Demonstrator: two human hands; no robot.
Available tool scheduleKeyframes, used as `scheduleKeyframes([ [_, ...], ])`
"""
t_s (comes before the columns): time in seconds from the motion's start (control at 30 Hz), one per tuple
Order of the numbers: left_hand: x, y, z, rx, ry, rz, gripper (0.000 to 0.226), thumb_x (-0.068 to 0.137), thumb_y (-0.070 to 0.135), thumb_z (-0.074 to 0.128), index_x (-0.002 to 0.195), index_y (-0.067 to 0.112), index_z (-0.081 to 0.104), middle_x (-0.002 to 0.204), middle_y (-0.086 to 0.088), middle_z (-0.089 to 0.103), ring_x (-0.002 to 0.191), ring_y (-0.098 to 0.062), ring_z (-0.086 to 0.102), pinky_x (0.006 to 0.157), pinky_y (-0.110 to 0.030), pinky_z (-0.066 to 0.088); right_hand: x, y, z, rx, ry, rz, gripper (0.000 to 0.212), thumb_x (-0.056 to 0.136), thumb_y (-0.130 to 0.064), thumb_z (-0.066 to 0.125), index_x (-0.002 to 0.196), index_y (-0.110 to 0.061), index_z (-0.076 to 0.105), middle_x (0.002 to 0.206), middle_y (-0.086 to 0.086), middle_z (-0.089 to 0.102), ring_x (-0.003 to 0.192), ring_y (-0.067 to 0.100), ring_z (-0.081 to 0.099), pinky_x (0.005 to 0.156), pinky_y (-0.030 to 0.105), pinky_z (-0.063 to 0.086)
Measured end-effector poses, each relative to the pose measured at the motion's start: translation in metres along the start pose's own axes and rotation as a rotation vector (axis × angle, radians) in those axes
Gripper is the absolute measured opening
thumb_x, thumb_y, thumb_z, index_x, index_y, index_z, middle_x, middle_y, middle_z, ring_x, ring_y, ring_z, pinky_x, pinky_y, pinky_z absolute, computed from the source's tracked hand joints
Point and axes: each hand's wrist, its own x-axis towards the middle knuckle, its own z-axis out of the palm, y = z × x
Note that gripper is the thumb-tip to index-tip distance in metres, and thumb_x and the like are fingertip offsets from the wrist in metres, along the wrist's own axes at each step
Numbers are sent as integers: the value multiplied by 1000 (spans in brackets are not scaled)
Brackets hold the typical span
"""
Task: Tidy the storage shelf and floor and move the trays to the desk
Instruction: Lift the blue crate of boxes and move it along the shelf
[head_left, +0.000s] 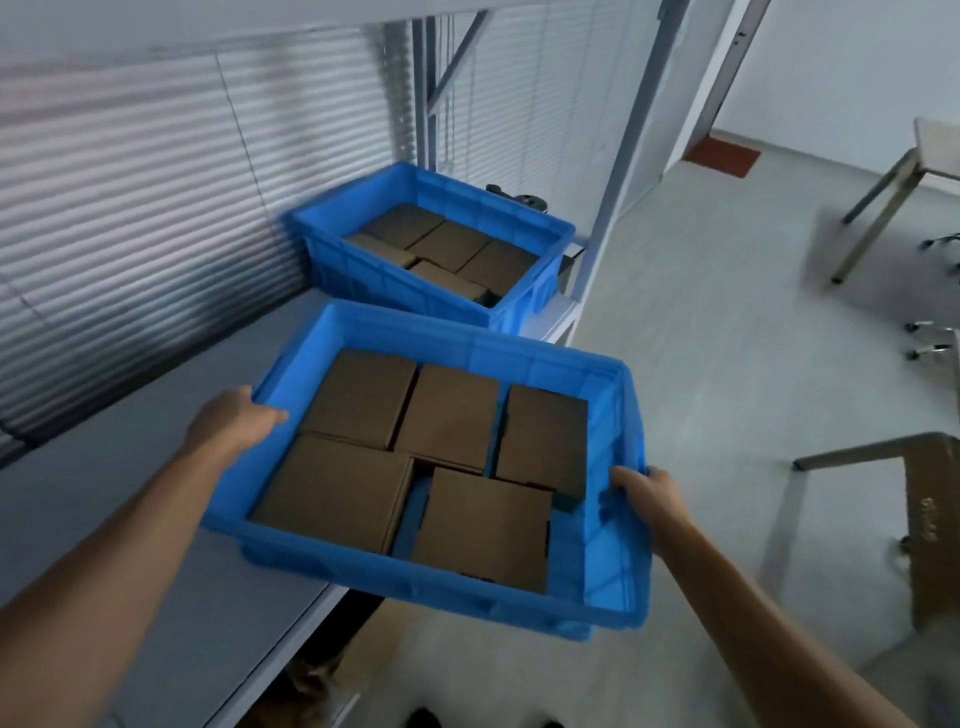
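near tray (618, 525), blue plastic, gripped at both short ends: left hand (234, 421) closed over the left rim with the thumb hooked inside, right hand (649, 499) closed on the right rim, fingers curled over the edge. held tilted, left end over the shelf (130, 519), right end out past the shelf edge above the floor (701, 312); whether the left underside touches the shelf cannot be told. filled with flat brown boxes (447, 415), five showing, laid side by side in one layer, two nearer ones partly overlapping the rest.

far tray (337, 254), same blue, resting on the shelf further back, just beside the near one, corners close but not clearly touching. also loaded with brown boxes, lying flat. small dark object behind its far rim, too blurred to name.

closed blinds (130, 208) along the back of the shelf. grey upright post (613, 197) at the shelf's right end. brown cardboard (311, 675) under the shelf, partly hidden. table legs (872, 223) at the far right on the floor, well apart from the trays. red mat (722, 153) by the doorway.
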Motion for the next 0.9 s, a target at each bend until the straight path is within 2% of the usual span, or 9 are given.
scheduleKeyframes([
  [0.1, -23, 9, 7, -31, -17, 15, 38, 79, 32, 74, 104, 5, 61, 99, -19, 65, 81, -31, 62, 70, -35, 49, -16, 12, -21, 3, 40, 25, 28, 69, -20, 65, 88, 1, 68, 87, 26, 75, 81, 42, 73, 72, 57, 61],
  [0.2, -53, 23, 20, -136, -26, 48, 41, 74, 27, 77, 106, 5, 62, 103, -19, 66, 87, -33, 63, 74, -37, 49, -27, 33, -55, 61, 60, 81, 23, 80, -10, 63, 95, 7, 66, 91, 31, 73, 85, 48, 71, 76, 62, 59],
  [0.43, -142, 89, 75, -311, -183, 150, 47, 53, 38, 72, 92, 13, 67, 89, -14, 70, 80, -33, 67, 80, -49, 55, -67, 116, -166, 152, 215, 129, 16, 82, -6, 61, 93, 3, 67, 83, 25, 74, 78, 43, 72, 78, 59, 59],
  [0.5, -171, 117, 99, -323, -236, 195, 48, 52, 41, 73, 91, 13, 67, 88, -14, 71, 81, -35, 67, 81, -51, 55, -84, 145, -208, 182, 256, 138, 18, 82, -8, 60, 94, 3, 67, 79, 20, 73, 72, 37, 71, 74, 51, 61],
  [0.57, -206, 148, 130, -325, -271, 236, 51, 51, 43, 73, 92, 13, 68, 89, -14, 71, 82, -35, 68, 82, -51, 54, -102, 179, -256, 228, 302, 143, 25, 75, -14, 63, 94, 1, 68, 83, 21, 74, 74, 39, 72, 74, 54, 61],
  [0.63, -251, 180, 163, -333, -309, 291, 45, 55, 42, 75, 90, 13, 69, 91, -13, 72, 84, -35, 68, 84, -48, 53, -122, 212, -306, 254, 359, 167, 27, 72, -17, 62, 91, -1, 68, 86, 22, 74, 79, 43, 72, 76, 59, 60],
  [0.7, -305, 214, 198, -347, -357, 324, 36, 65, 36, 77, 90, 12, 69, 93, -14, 71, 87, -35, 67, 84, -46, 53, -146, 244, -359, 301, 423, 187, 17, 80, -9, 59, 90, 1, 67, 84, 23, 72, 76, 40, 71, 76, 56, 59],
  [0.8, -380, 263, 257, -360, -438, 361, 41, 73, 33, 76, 100, 3, 66, 96, -14, 67, 88, -33, 64, 80, -43, 50, -180, 296, -439, 327, 537, 223, 18, 78, -8, 59, 90, 2, 69, 88, 26, 73, 75, 39, 71, 76, 56, 59],
  [0.9, -456, 308, 313, -323, -510, 420, 39, 78, 30, 75, 101, 0, 65, 99, -14, 64, 90, -29, 58, 81, -38, 46, -214, 345, -514, 344, 628, 275, 19, 77, -11, 60, 89, 1, 70, 96, 27, 73, 87, 44, 72, 76, 56, 59],
])
